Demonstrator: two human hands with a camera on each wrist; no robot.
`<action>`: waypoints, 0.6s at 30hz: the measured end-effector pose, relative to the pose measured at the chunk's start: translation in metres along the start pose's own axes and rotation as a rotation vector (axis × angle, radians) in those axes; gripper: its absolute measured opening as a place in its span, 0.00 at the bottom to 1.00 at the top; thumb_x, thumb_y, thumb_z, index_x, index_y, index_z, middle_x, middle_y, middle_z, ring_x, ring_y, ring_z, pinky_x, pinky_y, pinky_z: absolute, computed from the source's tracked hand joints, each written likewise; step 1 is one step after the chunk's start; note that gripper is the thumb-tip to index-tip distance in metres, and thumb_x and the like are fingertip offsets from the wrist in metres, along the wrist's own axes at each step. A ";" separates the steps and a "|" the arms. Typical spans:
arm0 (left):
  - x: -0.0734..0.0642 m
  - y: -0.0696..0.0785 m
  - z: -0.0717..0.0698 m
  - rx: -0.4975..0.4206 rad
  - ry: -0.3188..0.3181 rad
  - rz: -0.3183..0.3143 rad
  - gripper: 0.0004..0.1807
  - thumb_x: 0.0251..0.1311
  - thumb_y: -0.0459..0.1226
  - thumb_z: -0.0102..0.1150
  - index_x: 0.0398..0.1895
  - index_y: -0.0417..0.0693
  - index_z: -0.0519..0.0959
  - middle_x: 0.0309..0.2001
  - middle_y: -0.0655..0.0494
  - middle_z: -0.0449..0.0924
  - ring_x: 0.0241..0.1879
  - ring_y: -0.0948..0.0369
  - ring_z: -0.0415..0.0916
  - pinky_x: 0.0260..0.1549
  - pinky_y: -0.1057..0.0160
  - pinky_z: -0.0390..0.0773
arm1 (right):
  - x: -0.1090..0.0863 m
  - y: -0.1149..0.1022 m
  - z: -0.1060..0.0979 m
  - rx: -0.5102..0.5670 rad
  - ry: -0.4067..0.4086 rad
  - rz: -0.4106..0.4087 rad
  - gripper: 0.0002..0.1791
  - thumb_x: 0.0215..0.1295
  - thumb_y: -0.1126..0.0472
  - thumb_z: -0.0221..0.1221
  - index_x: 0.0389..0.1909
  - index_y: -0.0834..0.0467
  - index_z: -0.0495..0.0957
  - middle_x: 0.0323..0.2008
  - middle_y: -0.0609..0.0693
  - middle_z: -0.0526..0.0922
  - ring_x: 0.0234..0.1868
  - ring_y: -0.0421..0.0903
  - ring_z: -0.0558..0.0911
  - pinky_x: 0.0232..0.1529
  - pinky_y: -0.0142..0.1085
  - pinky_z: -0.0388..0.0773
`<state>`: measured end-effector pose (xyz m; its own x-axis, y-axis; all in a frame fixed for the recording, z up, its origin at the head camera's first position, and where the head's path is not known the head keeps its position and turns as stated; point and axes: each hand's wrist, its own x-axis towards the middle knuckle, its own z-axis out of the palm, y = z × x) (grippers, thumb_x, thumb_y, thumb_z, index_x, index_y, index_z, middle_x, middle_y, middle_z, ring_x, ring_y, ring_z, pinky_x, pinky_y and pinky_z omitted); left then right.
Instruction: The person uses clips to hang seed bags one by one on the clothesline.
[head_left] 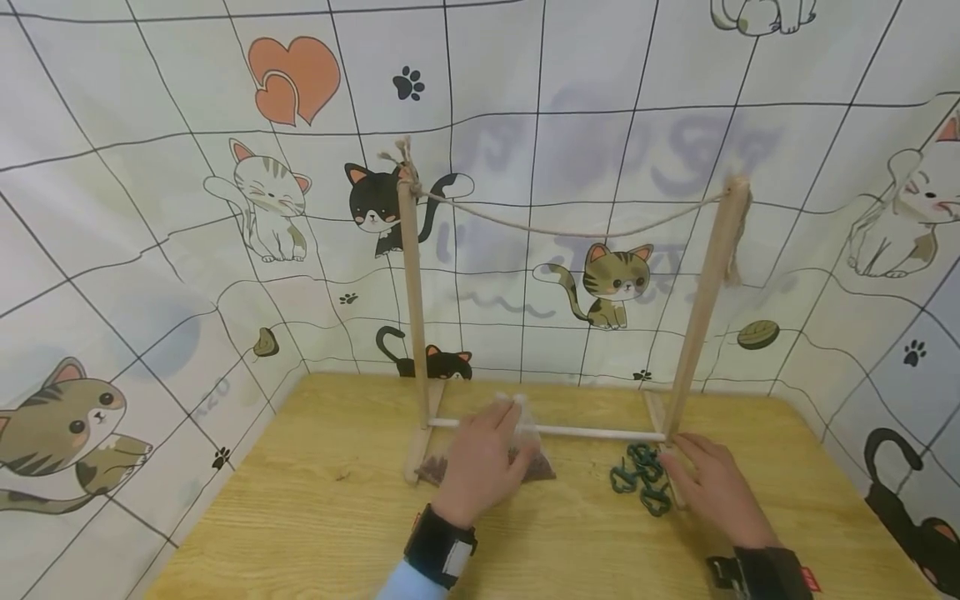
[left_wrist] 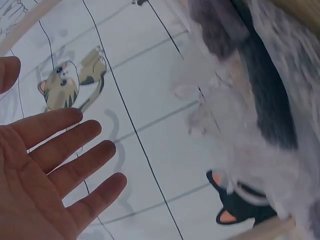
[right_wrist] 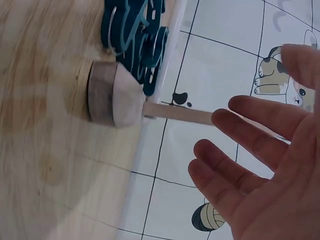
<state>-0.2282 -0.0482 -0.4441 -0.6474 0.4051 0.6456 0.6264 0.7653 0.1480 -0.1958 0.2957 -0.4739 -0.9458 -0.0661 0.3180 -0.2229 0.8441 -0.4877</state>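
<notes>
My left hand [head_left: 483, 462] hovers over a clear plastic bag [head_left: 542, 457] with dark contents, fingers extended. In the left wrist view its fingers are spread with nothing in them, and the crumpled bag [left_wrist: 215, 115] shows beyond the fingertips. The right hand [head_left: 708, 487] is at the foot of the right post [head_left: 705, 317] of a wooden frame, its fingers loosely extended in the right wrist view. Just left of it lie several dark green clips [head_left: 643, 477], seen also as green clips [right_wrist: 120, 25] in the right wrist view. My left hand hides part of the bag.
A sagging string [head_left: 555, 231] is tied between the tops of the left post [head_left: 414, 300] and right post. Low down, a white rod [head_left: 600, 433] joins them. The frame stands on a wooden table [head_left: 300, 500], with a cat-patterned cloth [head_left: 495, 100] behind and at both sides.
</notes>
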 end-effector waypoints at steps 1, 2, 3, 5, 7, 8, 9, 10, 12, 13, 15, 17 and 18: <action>0.001 0.003 0.003 0.005 -0.005 0.004 0.29 0.74 0.53 0.53 0.64 0.38 0.79 0.61 0.42 0.82 0.60 0.46 0.79 0.57 0.41 0.77 | 0.001 -0.001 0.001 0.003 0.007 -0.006 0.30 0.78 0.51 0.57 0.65 0.73 0.73 0.63 0.77 0.72 0.60 0.75 0.71 0.58 0.72 0.66; 0.002 0.006 0.007 0.010 -0.007 0.007 0.29 0.74 0.53 0.54 0.64 0.39 0.80 0.61 0.43 0.82 0.60 0.47 0.80 0.57 0.41 0.78 | 0.001 -0.002 0.002 0.004 0.013 -0.012 0.29 0.77 0.53 0.58 0.64 0.74 0.74 0.62 0.76 0.73 0.60 0.75 0.71 0.58 0.72 0.67; 0.002 0.009 0.011 0.013 -0.007 0.016 0.28 0.73 0.52 0.56 0.63 0.40 0.80 0.60 0.44 0.83 0.60 0.48 0.80 0.57 0.43 0.78 | 0.002 -0.002 0.003 0.002 0.014 -0.014 0.28 0.76 0.54 0.60 0.63 0.74 0.74 0.62 0.77 0.73 0.60 0.76 0.71 0.58 0.72 0.67; 0.003 0.015 0.018 -0.001 -0.014 0.028 0.27 0.72 0.51 0.58 0.62 0.40 0.81 0.59 0.45 0.83 0.59 0.49 0.80 0.56 0.44 0.79 | 0.004 -0.002 0.005 -0.003 0.015 -0.016 0.27 0.74 0.57 0.62 0.62 0.74 0.75 0.61 0.77 0.74 0.59 0.76 0.72 0.57 0.72 0.68; 0.003 0.021 0.024 -0.025 -0.027 0.036 0.27 0.72 0.50 0.59 0.62 0.39 0.81 0.59 0.45 0.83 0.59 0.50 0.80 0.55 0.46 0.80 | 0.004 -0.002 0.008 -0.009 0.004 -0.006 0.26 0.72 0.58 0.63 0.62 0.74 0.75 0.60 0.77 0.74 0.59 0.77 0.72 0.57 0.72 0.68; 0.004 0.024 0.026 -0.033 -0.032 0.041 0.27 0.72 0.50 0.59 0.62 0.39 0.81 0.59 0.46 0.83 0.59 0.51 0.80 0.55 0.46 0.80 | 0.005 -0.002 0.009 -0.014 -0.001 -0.003 0.26 0.72 0.59 0.64 0.62 0.74 0.75 0.60 0.77 0.74 0.59 0.77 0.72 0.57 0.72 0.68; 0.004 0.028 0.028 -0.041 -0.041 0.046 0.27 0.73 0.50 0.58 0.62 0.39 0.81 0.59 0.46 0.83 0.60 0.51 0.80 0.54 0.46 0.80 | 0.005 -0.001 0.010 -0.018 -0.004 -0.004 0.26 0.72 0.60 0.64 0.62 0.74 0.76 0.60 0.77 0.74 0.58 0.78 0.72 0.57 0.72 0.68; 0.004 0.031 0.030 -0.044 -0.051 0.048 0.28 0.73 0.51 0.56 0.63 0.39 0.80 0.59 0.46 0.83 0.60 0.51 0.80 0.54 0.46 0.80 | 0.006 -0.001 0.011 -0.024 -0.004 -0.008 0.25 0.71 0.61 0.64 0.61 0.74 0.76 0.59 0.77 0.75 0.58 0.78 0.73 0.56 0.72 0.69; 0.005 0.039 0.034 -0.024 -0.065 0.060 0.28 0.74 0.53 0.55 0.63 0.40 0.80 0.60 0.47 0.83 0.60 0.52 0.80 0.54 0.47 0.80 | 0.007 0.000 0.014 -0.030 -0.004 -0.020 0.25 0.69 0.63 0.65 0.61 0.74 0.76 0.58 0.78 0.75 0.57 0.78 0.74 0.56 0.72 0.70; 0.006 0.042 0.036 -0.014 -0.074 0.066 0.28 0.74 0.53 0.55 0.63 0.41 0.80 0.60 0.47 0.83 0.60 0.53 0.80 0.54 0.48 0.80 | 0.008 0.001 0.015 -0.040 -0.005 -0.033 0.24 0.68 0.64 0.65 0.60 0.74 0.76 0.57 0.78 0.76 0.56 0.79 0.74 0.55 0.72 0.70; 0.007 0.049 0.040 0.008 -0.100 0.078 0.28 0.74 0.54 0.55 0.63 0.42 0.80 0.60 0.48 0.83 0.60 0.54 0.80 0.55 0.50 0.81 | 0.010 0.002 0.018 -0.057 -0.010 -0.047 0.25 0.66 0.65 0.67 0.60 0.74 0.77 0.56 0.78 0.76 0.54 0.78 0.75 0.54 0.71 0.71; 0.009 0.056 0.045 0.022 -0.140 0.085 0.28 0.74 0.54 0.54 0.64 0.44 0.80 0.61 0.49 0.82 0.60 0.55 0.80 0.56 0.51 0.80 | 0.011 0.003 0.020 -0.069 -0.021 -0.052 0.26 0.64 0.66 0.68 0.59 0.75 0.77 0.55 0.78 0.76 0.53 0.78 0.76 0.54 0.71 0.72; 0.010 0.059 0.048 0.033 -0.166 0.089 0.28 0.74 0.55 0.53 0.64 0.46 0.80 0.61 0.50 0.82 0.60 0.55 0.80 0.57 0.51 0.80 | 0.012 0.004 0.022 -0.080 -0.026 -0.055 0.26 0.63 0.66 0.68 0.59 0.75 0.77 0.55 0.78 0.77 0.53 0.78 0.76 0.54 0.71 0.72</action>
<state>-0.2190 0.0250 -0.4647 -0.6546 0.5468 0.5220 0.6716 0.7376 0.0694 -0.2133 0.2869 -0.4895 -0.9387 -0.1267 0.3207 -0.2564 0.8785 -0.4032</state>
